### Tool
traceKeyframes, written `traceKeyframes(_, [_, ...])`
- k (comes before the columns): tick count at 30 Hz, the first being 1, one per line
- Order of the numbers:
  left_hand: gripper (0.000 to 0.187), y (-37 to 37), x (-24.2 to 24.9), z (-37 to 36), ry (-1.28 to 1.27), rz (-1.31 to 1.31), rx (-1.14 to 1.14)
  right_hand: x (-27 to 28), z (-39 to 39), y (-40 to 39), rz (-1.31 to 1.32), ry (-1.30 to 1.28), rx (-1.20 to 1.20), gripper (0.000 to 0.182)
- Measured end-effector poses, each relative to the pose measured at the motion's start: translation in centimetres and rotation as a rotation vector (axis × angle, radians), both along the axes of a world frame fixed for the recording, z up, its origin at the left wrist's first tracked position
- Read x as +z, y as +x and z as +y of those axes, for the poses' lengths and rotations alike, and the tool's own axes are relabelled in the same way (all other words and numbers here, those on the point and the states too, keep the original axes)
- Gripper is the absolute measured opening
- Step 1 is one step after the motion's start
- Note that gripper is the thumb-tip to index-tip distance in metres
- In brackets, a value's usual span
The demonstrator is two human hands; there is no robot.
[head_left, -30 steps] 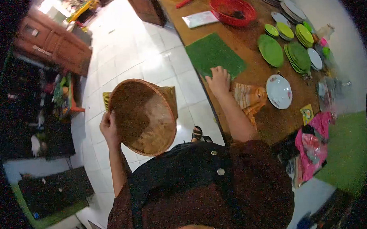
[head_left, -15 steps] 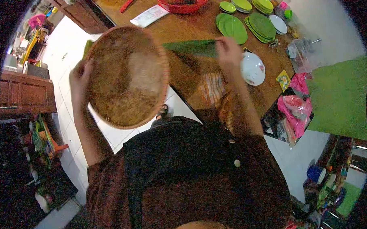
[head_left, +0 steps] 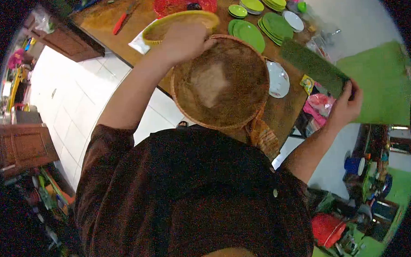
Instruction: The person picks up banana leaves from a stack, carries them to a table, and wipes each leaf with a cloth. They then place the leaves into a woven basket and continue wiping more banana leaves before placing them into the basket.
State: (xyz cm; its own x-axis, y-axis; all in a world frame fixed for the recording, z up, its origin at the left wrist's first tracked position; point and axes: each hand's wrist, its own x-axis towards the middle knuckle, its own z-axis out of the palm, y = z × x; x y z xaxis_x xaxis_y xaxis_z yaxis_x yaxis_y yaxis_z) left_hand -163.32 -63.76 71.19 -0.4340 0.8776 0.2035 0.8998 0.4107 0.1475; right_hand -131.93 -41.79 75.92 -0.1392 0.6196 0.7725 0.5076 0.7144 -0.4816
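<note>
Head view: woven basket (head_left: pixel 221 82) gripped at far rim by left hand (head_left: pixel 183 40), now swung from floor side to above wooden table (head_left: pixel 120 13), tilted, hollow facing camera. Green mat (head_left: pixel 313 66), half a second ago still low over table, now lifted clear and clasped at near end by right hand (head_left: pixel 345 106), out at right past table edge. Yellow-rimmed tray (head_left: pixel 180 23) seen just beyond basket. White plate (head_left: pixel 278 78), green plates (head_left: pixel 246 33) untouched. Judged: spot cleared, basket being brought in.

Left hand (head_left: pixel 184 38) gripping woven basket (head_left: pixel 222 82), right hand (head_left: pixel 345 106) holding green mat (head_left: pixel 314 66)
</note>
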Motion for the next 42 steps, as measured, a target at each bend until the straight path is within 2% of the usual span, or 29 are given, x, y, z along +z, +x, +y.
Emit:
traceKeyframes(3, [0.034, -0.4, -0.7, 1.4, -0.114, -0.054, -0.18, 0.6, -1.3, 0.9, 0.053, 0.039, -0.078, 0.022])
traceKeyframes(5, [0.031, -1.1, -2.5, 2.8, -0.061, 0.099, -0.313, 0.7, -2.1, 1.6, 0.002, 0.078, -0.157, 0.022])
traceKeyframes(8, [0.027, -0.8, -2.7, 4.4, 0.033, 0.179, -0.345, 0.7, -2.8, 2.5, -0.017, 0.099, -0.233, 0.022])
traceKeyframes(10, [0.028, -0.1, -2.0, 4.9, 0.002, 0.175, -0.357, 0.8, -3.3, 2.8, -0.009, 0.104, -0.267, 0.021])
traceKeyframes(12, [0.029, 0.0, -1.7, 5.2, -0.03, 0.175, -0.366, 1.0, -4.2, 3.0, 0.072, 0.095, -0.203, 0.023])
traceKeyframes(15, [0.031, -0.5, -2.9, 5.3, -0.038, 0.222, -0.376, 0.9, -5.2, 3.2, 0.134, 0.061, -0.168, 0.021])
traceKeyframes(18, [0.031, -1.6, -4.0, 4.6, 0.086, 0.32, -0.33, 0.0, -4.9, 3.6, 0.165, 0.037, -0.183, 0.02])
traceKeyframes(21, [0.042, -2.5, -3.8, 3.8, 0.008, 0.404, -0.248, 0.0, -5.3, 3.5, 0.136, 0.044, -0.184, 0.02])
traceKeyframes(23, [0.054, -1.6, -1.9, 2.3, -0.115, 0.339, -0.18, 0.0, -4.9, 3.7, 0.115, 0.063, -0.173, 0.02])
traceKeyframes(27, [0.062, -0.8, -0.3, 0.9, -0.197, 0.261, -0.088, 0.1, -4.3, 3.5, 0.092, 0.058, -0.138, 0.019])
traceKeyframes(30, [0.059, -1.3, -0.1, -0.8, -0.256, 0.158, -0.047, 0.3, -3.5, 2.9, 0.111, 0.081, -0.076, 0.019])
traceKeyframes(33, [0.049, -2.6, -0.8, -3.0, -0.161, 0.02, -0.095, 0.7, -3.4, 2.0, 0.049, 0.124, -0.059, 0.019])
traceKeyframes(35, [0.037, -3.1, -1.9, -4.4, 0.097, 0.115, -0.241, 0.6, -3.0, 1.5, 0.055, 0.12, -0.014, 0.02])
traceKeyframes(36, [0.037, -3.3, -2.3, -5.0, 0.095, 0.115, -0.233, 0.6, -2.8, 1.2, 0.061, 0.117, 0.026, 0.02])
traceKeyframes(38, [0.024, -2.8, -2.3, -6.3, 0.142, 0.169, -0.292, 0.6, -2.7, 0.5, 0.044, 0.132, 0.016, 0.018])
traceKeyframes(42, [0.017, -1.5, -2.8, -8.7, 0.187, 0.291, -0.22, 1.6, -3.3, -1.0, 0.071, 0.097, 0.062, 0.017])
